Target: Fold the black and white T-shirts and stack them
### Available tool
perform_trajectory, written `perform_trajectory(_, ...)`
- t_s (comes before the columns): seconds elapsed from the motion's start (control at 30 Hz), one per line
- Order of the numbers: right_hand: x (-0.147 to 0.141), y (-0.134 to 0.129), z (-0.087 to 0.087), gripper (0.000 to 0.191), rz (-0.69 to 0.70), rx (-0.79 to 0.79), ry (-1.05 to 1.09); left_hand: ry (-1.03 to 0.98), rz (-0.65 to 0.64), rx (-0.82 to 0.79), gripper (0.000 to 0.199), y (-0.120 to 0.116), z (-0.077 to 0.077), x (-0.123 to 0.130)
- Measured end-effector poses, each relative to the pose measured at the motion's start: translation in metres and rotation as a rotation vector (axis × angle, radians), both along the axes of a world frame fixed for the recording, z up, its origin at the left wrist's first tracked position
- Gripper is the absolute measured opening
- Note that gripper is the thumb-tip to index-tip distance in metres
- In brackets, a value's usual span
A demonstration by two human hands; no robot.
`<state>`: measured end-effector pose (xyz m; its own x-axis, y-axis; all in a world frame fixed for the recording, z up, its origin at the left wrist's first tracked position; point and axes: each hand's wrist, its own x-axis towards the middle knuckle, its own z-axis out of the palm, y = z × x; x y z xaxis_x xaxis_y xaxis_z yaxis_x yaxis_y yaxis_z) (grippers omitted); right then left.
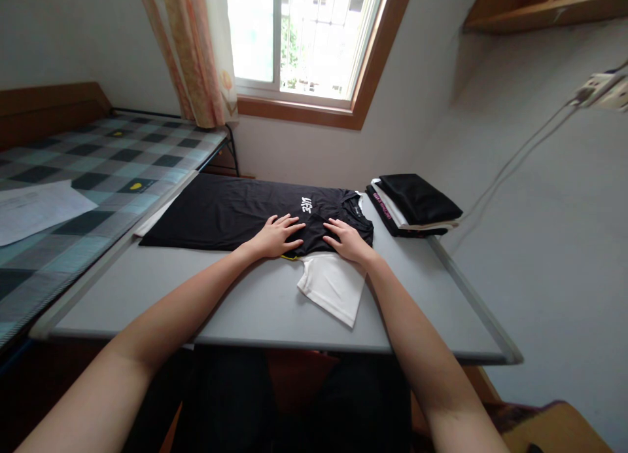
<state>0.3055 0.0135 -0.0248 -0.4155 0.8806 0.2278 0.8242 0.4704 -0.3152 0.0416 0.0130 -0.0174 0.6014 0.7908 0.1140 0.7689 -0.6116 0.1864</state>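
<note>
A person presses both hands onto a black short-sleeved T-shirt [226, 211] with white lettering [306, 205] on its chest, spread across a pale grey, metal-edged surface [265, 302], with twelve o'clock straight ahead of the person. The garment lies at twelve o'clock, stretching toward eleven, its collar pointing to three o'clock and its hem to nine. The left hand [279, 235] rests palm down, fingers fanned wide, below the lettering; the right hand [349, 242], also palm down with fingers apart, lies on the fabric near the collar. Neither grips anything. A white fabric sleeve [336, 286] extends toward six o'clock from the shirt's near edge, beside the right forearm. At one o'clock, just beyond the collar, sits a stack of folded black and white clothes [419, 201], pink lettering showing on one edge. A bed with a blue-grey checked mattress [161, 145] stands at ten o'clock, white paper sheets [39, 211] lying on it, while a brown-framed sliding window [252, 34] lets in daylight at twelve.
</note>
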Motion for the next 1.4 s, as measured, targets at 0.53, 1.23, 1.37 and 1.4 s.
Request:
perform_trajectory(0.53, -0.0006, -0.0008, 0.0013, 0.047, -0.009, -0.009, -0.006, 0.006, 0.006, 0.003, 0.058, -0.0006, 0.0012, 0.0001)
perform_trajectory(1.23, 0.0000, -0.0003, 0.0003, 0.047, -0.003, 0.000, -0.012, 0.010, -0.002, 0.015, 0.058, 0.0007, -0.0015, -0.0005)
perform_trajectory(1.37, -0.0010, -0.0009, 0.0011, 0.047, -0.008, 0.001, -0.023, 0.008, 0.001, 0.024, 0.057, 0.0012, -0.0024, -0.0007)
perform_trajectory(1.4, -0.0011, -0.0009, 0.0010, 0.047, -0.009, 0.002, -0.027, 0.008, 0.002, 0.025, 0.057, 0.0013, -0.0025, -0.0007)
